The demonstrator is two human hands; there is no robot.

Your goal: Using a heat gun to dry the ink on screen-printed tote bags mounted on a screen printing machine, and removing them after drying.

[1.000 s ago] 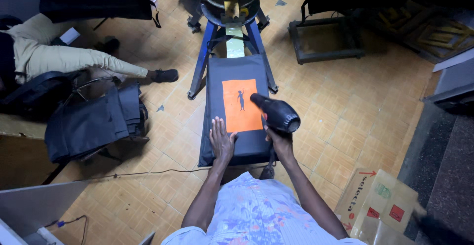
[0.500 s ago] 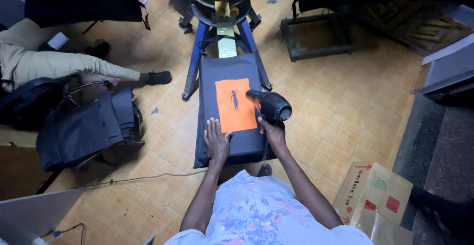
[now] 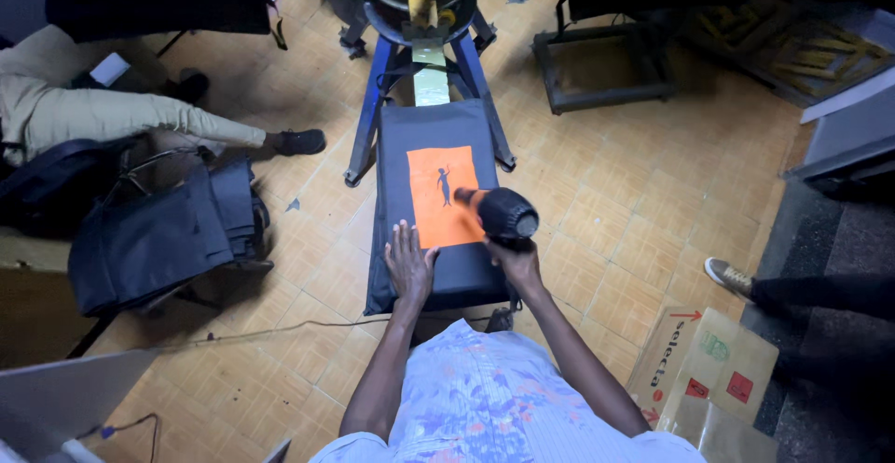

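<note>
The left hand [image 3: 410,265] lies flat, fingers spread and gripping nothing, on the dark fabric [image 3: 431,137] stretched over the printing pallet, its fingertips at the orange print's [image 3: 442,195] lower-left corner. The right hand [image 3: 515,262], arm extended, is closed around the grip of a black heat gun [image 3: 499,211], nozzle aimed toward ten o'clock over the print. A stack of dark fabric [image 3: 163,239] sits at nine o'clock, well apart.

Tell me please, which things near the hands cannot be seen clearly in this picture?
Head view only:
- Right hand: its grip is hidden under the black heat gun.
- Orange print: the small dark figure is too small to read; the gun covers its right edge.
- Platen under the dark fabric: fully covered.
- Left hand: palm side hidden, pressed on the fabric.
</note>
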